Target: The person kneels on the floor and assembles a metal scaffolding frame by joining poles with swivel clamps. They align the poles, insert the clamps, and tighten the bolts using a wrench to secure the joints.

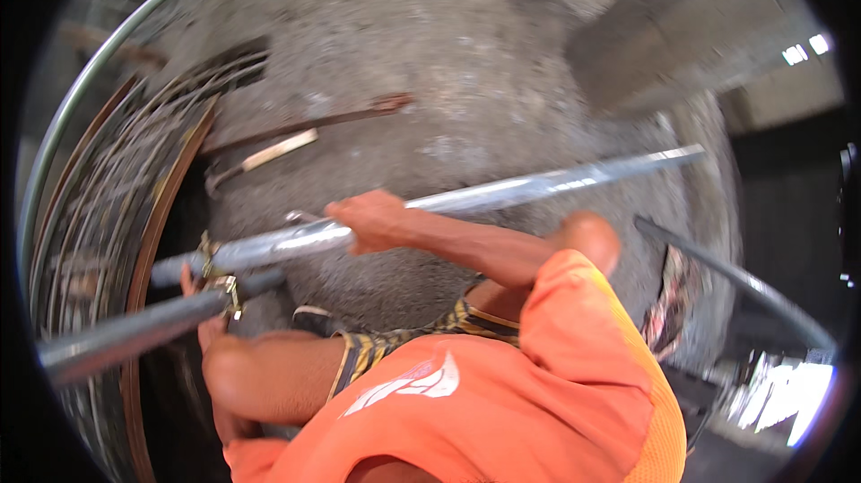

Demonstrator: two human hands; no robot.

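A long silvery metal pipe (502, 194) runs slantwise across in front of me, low over the floor. My right hand (372, 221) is closed round its middle, and a small shiny metal piece (303, 217) sticks out beside the fingers. At left, a shorter, darker pipe (134, 330) lies nearer to me. A brassy clamp (233, 296) sits on it, and another clamp (207, 254) is round the long pipe. My left hand (208, 326) grips the shorter pipe from below beside its clamp, partly hidden by that pipe; one finger shows above it.
A hammer (280, 149) with a pale wooden handle lies on the concrete floor near a rusty bar (314, 127). Stacked metal frames (108, 187) and a curved pipe (90, 70) fill the left. A concrete column (691, 34) stands far right, another pipe (735, 277) at right.
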